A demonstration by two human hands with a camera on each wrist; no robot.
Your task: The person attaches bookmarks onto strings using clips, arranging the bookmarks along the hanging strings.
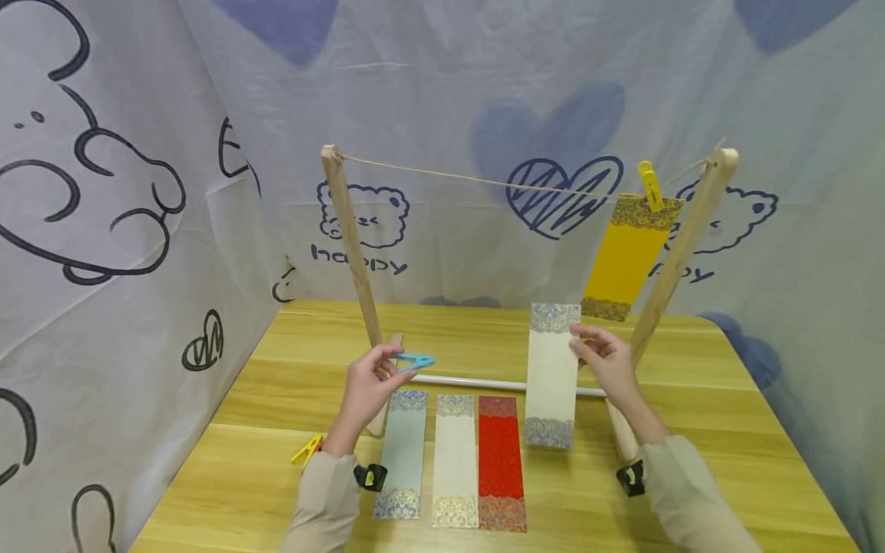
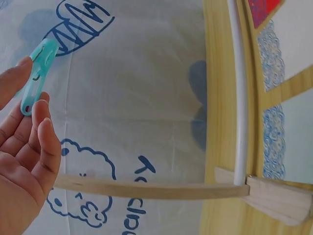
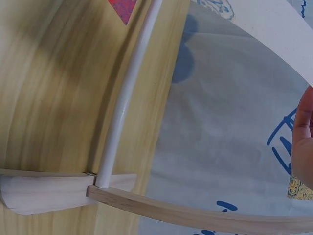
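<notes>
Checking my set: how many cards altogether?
5 visible: yellow card hanging beside the right post; cream card in the right hand; grey card, white card, red card on the table.

The blue clip (image 2: 41, 67) looks plastic, the held card (image 1: 551, 376) matt paper, the tabletop (image 1: 276, 384) grained wood, the bar (image 1: 477, 382) glossy

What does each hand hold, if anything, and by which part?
The left hand pinches a blue clothespin by its handle end. The right hand holds a raised white strip by its right edge, near the top.
</notes>
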